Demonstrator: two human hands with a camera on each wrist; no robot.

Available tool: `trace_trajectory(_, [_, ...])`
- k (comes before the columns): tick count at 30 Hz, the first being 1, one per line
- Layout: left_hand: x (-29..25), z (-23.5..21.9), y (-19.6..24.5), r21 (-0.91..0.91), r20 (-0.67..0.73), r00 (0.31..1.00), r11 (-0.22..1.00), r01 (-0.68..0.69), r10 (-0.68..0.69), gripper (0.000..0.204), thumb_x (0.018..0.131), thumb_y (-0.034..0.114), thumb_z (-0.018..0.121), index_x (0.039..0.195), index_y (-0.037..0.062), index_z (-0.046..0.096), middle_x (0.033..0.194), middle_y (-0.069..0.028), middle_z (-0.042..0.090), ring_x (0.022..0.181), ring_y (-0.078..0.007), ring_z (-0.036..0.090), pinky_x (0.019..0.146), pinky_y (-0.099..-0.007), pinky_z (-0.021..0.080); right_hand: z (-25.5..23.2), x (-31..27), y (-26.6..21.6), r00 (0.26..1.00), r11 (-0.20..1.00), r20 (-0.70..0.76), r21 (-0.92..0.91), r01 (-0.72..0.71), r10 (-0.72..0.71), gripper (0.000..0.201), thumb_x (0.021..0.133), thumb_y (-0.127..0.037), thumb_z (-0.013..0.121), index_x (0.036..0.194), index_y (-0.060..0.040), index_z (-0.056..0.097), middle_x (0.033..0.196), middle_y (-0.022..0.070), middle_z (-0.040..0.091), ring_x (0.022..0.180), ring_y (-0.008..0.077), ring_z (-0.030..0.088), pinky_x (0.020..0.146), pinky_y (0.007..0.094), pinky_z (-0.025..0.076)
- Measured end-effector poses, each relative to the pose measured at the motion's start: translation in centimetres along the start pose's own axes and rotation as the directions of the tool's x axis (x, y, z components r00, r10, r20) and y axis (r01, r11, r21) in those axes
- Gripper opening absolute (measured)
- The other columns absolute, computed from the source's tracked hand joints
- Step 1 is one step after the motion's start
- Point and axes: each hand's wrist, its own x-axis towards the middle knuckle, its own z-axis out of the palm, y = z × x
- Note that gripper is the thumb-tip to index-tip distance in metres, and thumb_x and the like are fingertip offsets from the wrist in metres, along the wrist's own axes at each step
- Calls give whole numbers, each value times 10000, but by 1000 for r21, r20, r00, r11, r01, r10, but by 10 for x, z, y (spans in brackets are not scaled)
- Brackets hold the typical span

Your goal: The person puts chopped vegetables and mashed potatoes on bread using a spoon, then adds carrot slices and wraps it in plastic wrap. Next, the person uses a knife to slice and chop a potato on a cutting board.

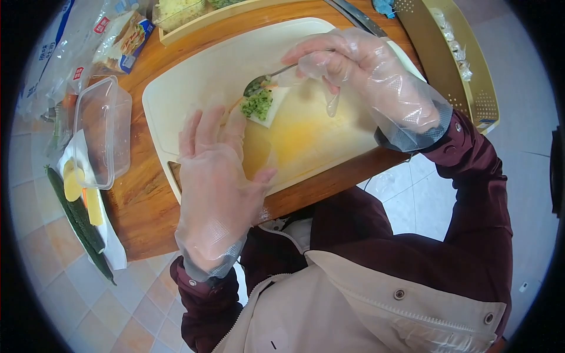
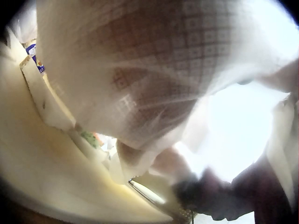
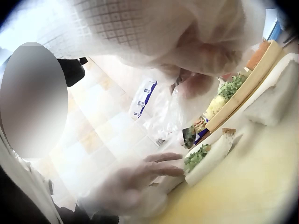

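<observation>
A slice of white bread (image 1: 272, 113) lies on the cutting board, topped with a heap of finely chopped green vegetable (image 1: 256, 105). My right hand (image 1: 376, 76), in a clear plastic glove, grips a metal spoon (image 1: 284, 70) by its handle. The spoon's bowl is right at the far edge of the green heap; in the right wrist view green bits cling to the bowl (image 3: 188, 136). My gloved left hand (image 1: 218, 176) lies on the near left of the board with fingers extended, fingertips beside the bread's left edge. In the left wrist view the glove hides most of the work.
The white cutting board (image 1: 176, 82) covers much of the wooden table (image 1: 141, 217). On the left are a clear plastic box (image 1: 103, 135), cucumbers (image 1: 82, 223) and bread packaging (image 1: 123, 44). A divided tray (image 1: 194, 26) and a knife (image 1: 359, 17) lie behind; a perforated basket (image 1: 465, 76) stands right.
</observation>
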Motion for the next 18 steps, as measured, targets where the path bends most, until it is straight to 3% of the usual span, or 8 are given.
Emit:
trace_trajectory(2, [0, -1, 0, -7, -22, 1000, 1000, 19, -20, 698, 782, 211, 850, 1371, -89, 626, 1280, -316, 656, 1440, -463, 436, 1237, -510, 283, 4, 4, -1, 999, 1000, 29, 16, 27, -27, 258, 1105, -209, 581, 1219, -40, 738, 1040, 37, 729, 900, 96, 647, 727, 261, 567])
trace_trajectory(8, [-8, -4, -3, 10, -42, 997, 998, 66, -65, 701, 778, 225, 848, 1375, -72, 632, 1286, -301, 656, 1458, -445, 417, 1247, -498, 277, 11, 12, -10, 997, 981, 48, -185, 67, -59, 241, 1092, -214, 602, 1191, -42, 740, 962, 62, 731, 797, 117, 657, 727, 279, 558])
trace_trajectory(15, [-2, -3, 1, -2, 48, 998, 1000, -27, 27, 745, 804, 265, 824, 1401, -118, 596, 1263, -310, 667, 1462, -450, 415, 1254, -506, 257, 15, 15, -11, 999, 973, 34, -229, -8, 17, 221, 1087, -196, 600, 1155, -45, 747, 947, 74, 728, 793, 128, 654, 722, 295, 554])
trace_trajectory(18, [-2, 0, 2, -9, 27, 999, 1000, -19, 19, 755, 799, 259, 829, 1407, -121, 590, 1225, -316, 682, 1460, -458, 418, 1250, -525, 255, 14, 15, -7, 997, 953, 45, -295, 71, -60, 211, 1077, -180, 612, 1174, -45, 743, 951, 70, 725, 801, 125, 654, 720, 290, 555])
